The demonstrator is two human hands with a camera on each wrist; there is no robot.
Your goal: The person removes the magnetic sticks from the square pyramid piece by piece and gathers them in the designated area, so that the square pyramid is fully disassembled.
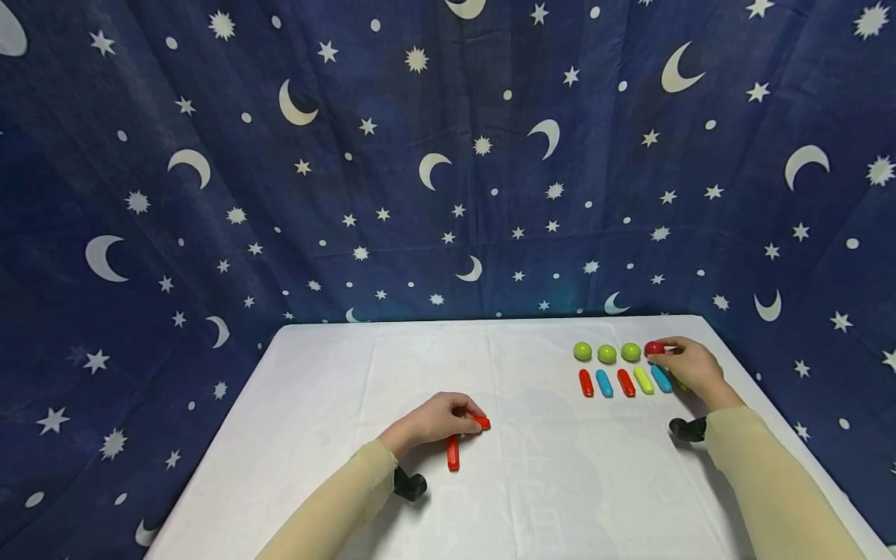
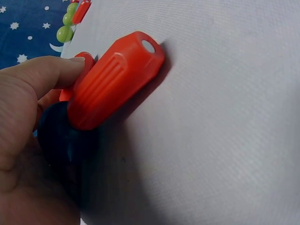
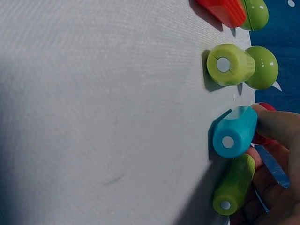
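Note:
My left hand [image 1: 439, 420] is low over the middle of the table, pinching a red stick [image 1: 481, 423] between thumb and fingers. A second red stick [image 1: 453, 454] lies just below that hand, pointing toward me; up close in the left wrist view, this ribbed red stick [image 2: 117, 79] shows a pale round spot on its end. At the back right, my right hand [image 1: 691, 372] pinches a red ball [image 1: 654, 348] at the end of a row of green balls [image 1: 607, 354]. Beside its fingers in the right wrist view are a blue stick [image 3: 236, 131] and a green stick [image 3: 234, 185].
Below the balls runs a row of sticks, including a red stick [image 1: 586, 383], a blue stick [image 1: 604, 383] and a yellow-green stick [image 1: 643, 380]. The white table [image 1: 336, 373] ends at a dark blue curtain [image 1: 392, 194] with moons and stars.

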